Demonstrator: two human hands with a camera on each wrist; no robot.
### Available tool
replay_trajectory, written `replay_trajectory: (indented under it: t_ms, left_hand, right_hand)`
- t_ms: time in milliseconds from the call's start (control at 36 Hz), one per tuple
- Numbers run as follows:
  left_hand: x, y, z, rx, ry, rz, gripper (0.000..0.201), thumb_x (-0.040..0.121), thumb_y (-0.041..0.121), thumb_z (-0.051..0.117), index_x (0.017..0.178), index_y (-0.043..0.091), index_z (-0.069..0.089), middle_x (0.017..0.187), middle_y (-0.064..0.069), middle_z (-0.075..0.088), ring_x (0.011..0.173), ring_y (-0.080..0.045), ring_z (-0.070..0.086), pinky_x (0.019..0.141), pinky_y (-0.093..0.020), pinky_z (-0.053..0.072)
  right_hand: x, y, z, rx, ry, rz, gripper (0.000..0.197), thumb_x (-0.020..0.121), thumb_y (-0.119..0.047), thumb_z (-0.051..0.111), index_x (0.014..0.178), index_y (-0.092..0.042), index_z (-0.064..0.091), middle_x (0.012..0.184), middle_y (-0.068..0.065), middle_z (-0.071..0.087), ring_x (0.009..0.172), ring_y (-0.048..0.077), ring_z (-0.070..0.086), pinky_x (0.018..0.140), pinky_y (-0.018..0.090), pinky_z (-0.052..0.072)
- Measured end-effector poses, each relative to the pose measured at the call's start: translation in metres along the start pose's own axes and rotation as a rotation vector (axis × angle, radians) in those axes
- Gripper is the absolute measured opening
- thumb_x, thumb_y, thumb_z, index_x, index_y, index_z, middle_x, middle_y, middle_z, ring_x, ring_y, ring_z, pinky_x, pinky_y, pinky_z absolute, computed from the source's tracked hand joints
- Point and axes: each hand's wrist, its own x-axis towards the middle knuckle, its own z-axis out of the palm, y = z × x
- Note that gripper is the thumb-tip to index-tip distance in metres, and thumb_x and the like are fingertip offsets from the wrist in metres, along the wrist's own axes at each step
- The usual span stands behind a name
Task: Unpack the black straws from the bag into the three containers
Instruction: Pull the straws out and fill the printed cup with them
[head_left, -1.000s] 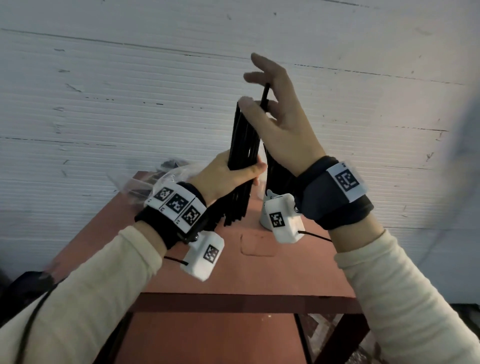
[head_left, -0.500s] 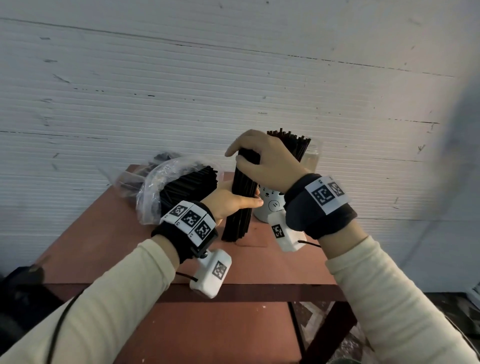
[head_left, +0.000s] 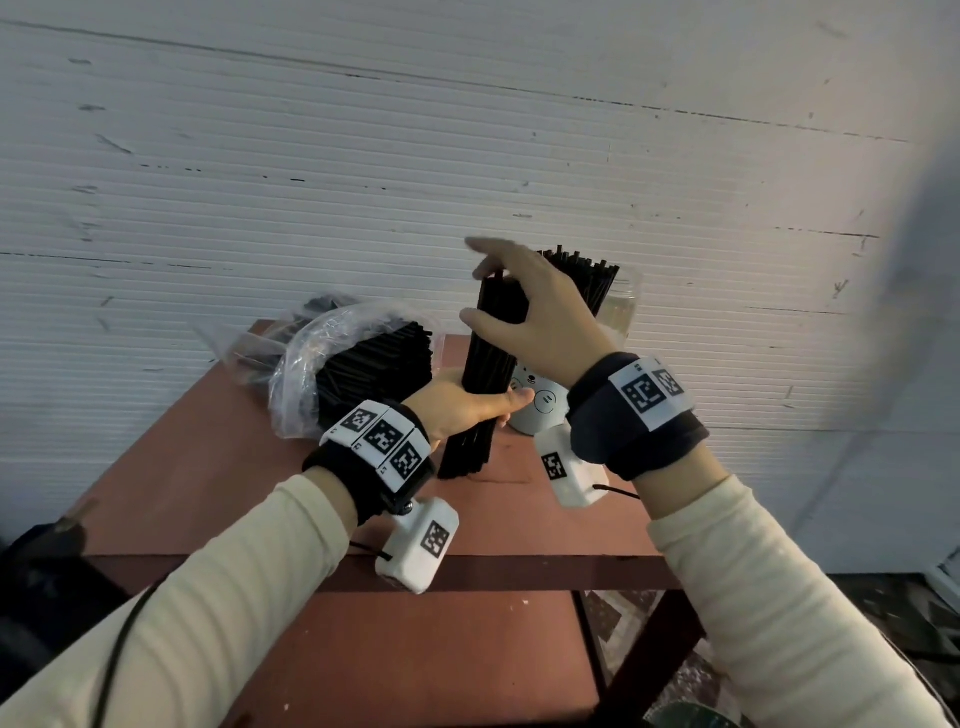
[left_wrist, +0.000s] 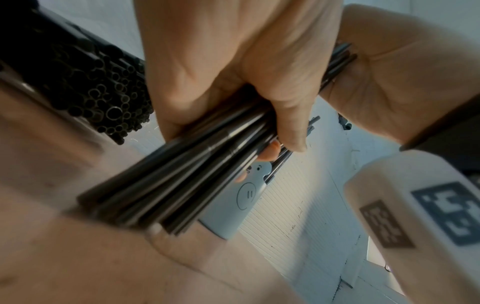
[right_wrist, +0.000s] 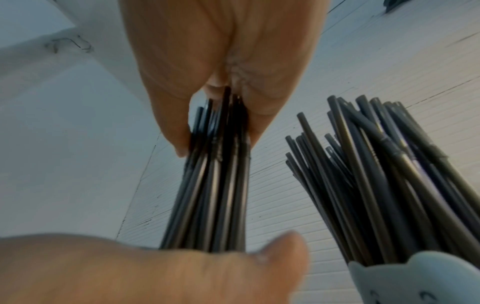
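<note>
Reddish-brown table (head_left: 218, 488) pushed up against a white ribbed wall (head_left: 363, 156), with a bit of patterned floor (head_left: 613, 608) showing under it on the right. On the table there's a clear plastic bag (head_left: 304, 364) lying on its side, open and still stuffed with black straws (head_left: 379, 364). I can only make out two containers from here: a pale cup (head_left: 540, 410) with little cartoon faces, holding straws that stand up and fan out in the right wrist view, and behind it a clear jar (head_left: 626, 306) whose contents I can't tell. The left hand (head_left: 462, 405) is wrapped around the lower part of a bundle (head_left: 491, 353) of straws, standing nearly upright with its bottom ends on or just above the table, right next to the cup. The right hand (head_left: 530, 317) has thumb and fingers closed around the top of that same bundle, index finger sticking out.
</note>
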Motion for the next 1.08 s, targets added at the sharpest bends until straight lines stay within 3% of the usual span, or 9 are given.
replay_trajectory:
  t_ms: [194,333,389,444,500,639,778,861,1083]
  left_hand:
    - [-0.012,0.021,-0.005,0.026,-0.062,0.079,0.029,0.088,0.043,0.066,0.070,0.021,0.061,0.065,0.006,0.060,0.074,-0.011,0.063,0.088,-0.033,0.049]
    - [-0.022,0.044,-0.006,0.118,-0.249,0.155,0.022,0.085,0.044,0.069,0.065,0.036,0.067,0.069,0.004,0.064,0.076,-0.017,0.065,0.084,-0.041,0.053]
    - [-0.023,0.046,-0.003,0.148,-0.318,0.152,0.027,0.090,0.031,0.068,0.063,0.034,0.067,0.068,0.003,0.064,0.075,-0.019,0.066,0.083,-0.041,0.055]
    - [-0.023,0.046,0.000,0.186,-0.351,0.164,0.026,0.092,0.027,0.066,0.066,0.026,0.065,0.070,-0.001,0.064,0.074,-0.017,0.065,0.082,-0.036,0.056]
    - [-0.024,0.044,0.004,0.192,-0.347,0.161,0.023,0.091,0.027,0.066,0.075,0.010,0.065,0.072,-0.005,0.065,0.073,-0.015,0.064,0.076,-0.027,0.053]
    - [-0.013,0.044,0.013,0.131,-0.222,0.177,0.040,0.078,0.037,0.079,0.100,0.007,0.065,0.084,-0.006,0.068,0.083,-0.013,0.066,0.081,-0.033,0.055]
    - [0.002,0.046,0.013,0.118,0.024,0.054,0.084,0.069,0.038,0.086,0.133,0.029,0.031,0.114,0.009,0.056,0.097,0.005,0.053,0.080,-0.017,0.046]
    - [0.022,0.035,0.013,0.045,0.124,-0.009,0.113,0.064,0.027,0.090,0.144,0.028,0.010,0.120,0.003,0.052,0.109,-0.007,0.054,0.102,-0.031,0.043]
    - [0.069,0.025,0.017,0.038,-0.024,-0.108,0.143,0.056,0.020,0.094,0.151,0.020,-0.012,0.138,0.012,0.036,0.127,-0.008,0.039,0.109,-0.029,0.031]
  right_hand:
    - [-0.012,-0.005,-0.022,0.179,0.074,0.195,0.104,0.065,-0.050,0.082,0.148,-0.022,0.024,0.127,-0.006,0.041,0.114,0.009,0.051,0.096,0.023,0.047]
    - [-0.020,-0.018,-0.035,0.272,-0.178,0.180,0.054,0.070,-0.030,0.083,0.113,-0.005,0.061,0.100,0.008,0.063,0.089,0.011,0.059,0.079,0.012,0.047]
    - [-0.022,-0.015,-0.034,0.274,-0.314,0.209,0.044,0.072,-0.023,0.084,0.107,-0.004,0.066,0.083,-0.007,0.069,0.076,0.005,0.063,0.068,0.010,0.046]
    - [-0.023,-0.008,-0.030,0.221,-0.356,0.224,0.028,0.075,-0.026,0.082,0.094,-0.009,0.070,0.078,-0.008,0.070,0.078,0.008,0.066,0.069,0.021,0.052]
    - [-0.024,-0.003,-0.027,0.172,-0.344,0.212,0.034,0.076,-0.032,0.078,0.084,0.000,0.066,0.081,0.014,0.068,0.078,0.027,0.065,0.070,0.042,0.053]
    - [-0.015,0.002,-0.037,0.178,-0.263,0.206,0.032,0.077,-0.019,0.069,0.084,0.012,0.060,0.082,0.029,0.063,0.079,0.040,0.062,0.067,0.050,0.052]
    - [0.007,0.011,-0.068,0.225,0.000,0.254,0.026,0.079,-0.012,0.073,0.087,0.011,0.062,0.080,0.020,0.065,0.068,0.013,0.062,0.059,0.027,0.052]
    - [0.019,0.020,-0.087,0.256,0.113,0.281,0.028,0.079,-0.010,0.072,0.087,0.014,0.061,0.074,0.011,0.061,0.058,0.005,0.055,0.048,0.013,0.039]
    - [0.035,0.045,-0.098,0.294,0.171,0.362,0.034,0.077,-0.015,0.071,0.091,0.014,0.058,0.079,0.012,0.061,0.069,0.017,0.061,0.051,0.023,0.043]
